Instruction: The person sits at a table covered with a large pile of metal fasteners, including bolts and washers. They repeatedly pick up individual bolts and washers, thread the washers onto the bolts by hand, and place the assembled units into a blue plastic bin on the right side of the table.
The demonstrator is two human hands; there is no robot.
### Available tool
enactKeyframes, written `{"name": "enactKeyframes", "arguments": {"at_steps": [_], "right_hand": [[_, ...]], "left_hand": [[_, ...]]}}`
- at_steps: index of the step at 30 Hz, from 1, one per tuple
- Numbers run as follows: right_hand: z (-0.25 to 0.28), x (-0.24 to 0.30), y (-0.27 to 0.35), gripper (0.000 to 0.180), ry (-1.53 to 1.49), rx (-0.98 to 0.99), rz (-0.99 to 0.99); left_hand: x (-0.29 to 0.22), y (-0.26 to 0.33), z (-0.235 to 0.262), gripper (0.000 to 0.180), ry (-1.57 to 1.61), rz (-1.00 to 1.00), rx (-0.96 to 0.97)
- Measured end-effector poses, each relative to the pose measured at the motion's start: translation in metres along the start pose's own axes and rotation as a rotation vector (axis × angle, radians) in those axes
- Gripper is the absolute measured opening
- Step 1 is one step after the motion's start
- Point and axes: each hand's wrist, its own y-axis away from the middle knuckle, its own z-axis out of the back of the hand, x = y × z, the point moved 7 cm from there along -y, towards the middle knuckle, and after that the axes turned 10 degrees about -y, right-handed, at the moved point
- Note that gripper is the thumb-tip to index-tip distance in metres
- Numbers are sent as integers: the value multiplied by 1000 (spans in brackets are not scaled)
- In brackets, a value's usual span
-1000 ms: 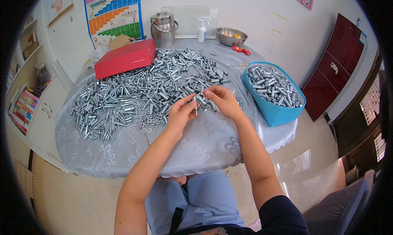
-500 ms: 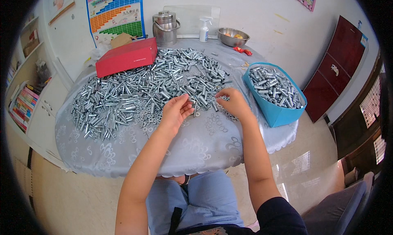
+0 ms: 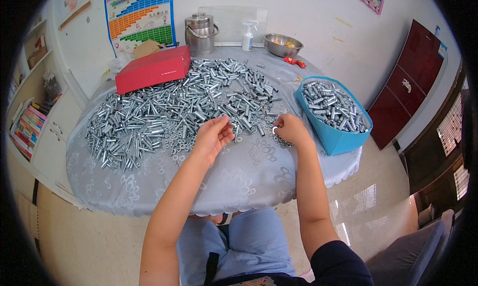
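Note:
My right hand (image 3: 293, 130) pinches a flat ring washer (image 3: 275, 130) at its fingertips, just above loose washers (image 3: 279, 140) on the table's right part. Over the front edge of a metal heap, my left hand (image 3: 213, 136) is closed, thumb drawn toward its curled fingers. A small bit of metal shows at those fingertips, too small to name. The heap of silvery metal tubes and bolts (image 3: 134, 124) spreads widely beyond both hands. More washers (image 3: 185, 145) lie along its front, left of my left hand.
A blue fabric bin (image 3: 343, 142) full of metal pieces (image 3: 332, 107) stands right of my right hand. A red box (image 3: 154, 71) rests on the heap's back left. Behind are a steel pot (image 3: 200, 37), a spray bottle (image 3: 247, 38) and a steel bowl (image 3: 283, 49).
My right hand has shifted a little right and nearer to me, and a washer now shows in its fingertips. My left hand stays almost where it was.

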Motion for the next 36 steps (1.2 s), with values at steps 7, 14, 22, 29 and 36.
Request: {"name": "enactKeyframes", "arguments": {"at_steps": [7, 14, 22, 29, 36], "right_hand": [[-1, 8, -1, 16, -185, -29, 57], [2, 28, 1, 15, -416, -60, 174], [3, 39, 3, 13, -422, -103, 251], [-7, 63, 7, 13, -751, 144, 307], [-21, 92, 24, 10, -1016, 351, 343]], "left_hand": [[2, -1, 1, 14, -8, 0, 11], [2, 1, 0, 15, -47, 8, 4], [5, 1, 0, 16, -77, 15, 8], [6, 0, -2, 21, -85, 7, 37], [6, 0, -1, 25, -105, -19, -2]]}}
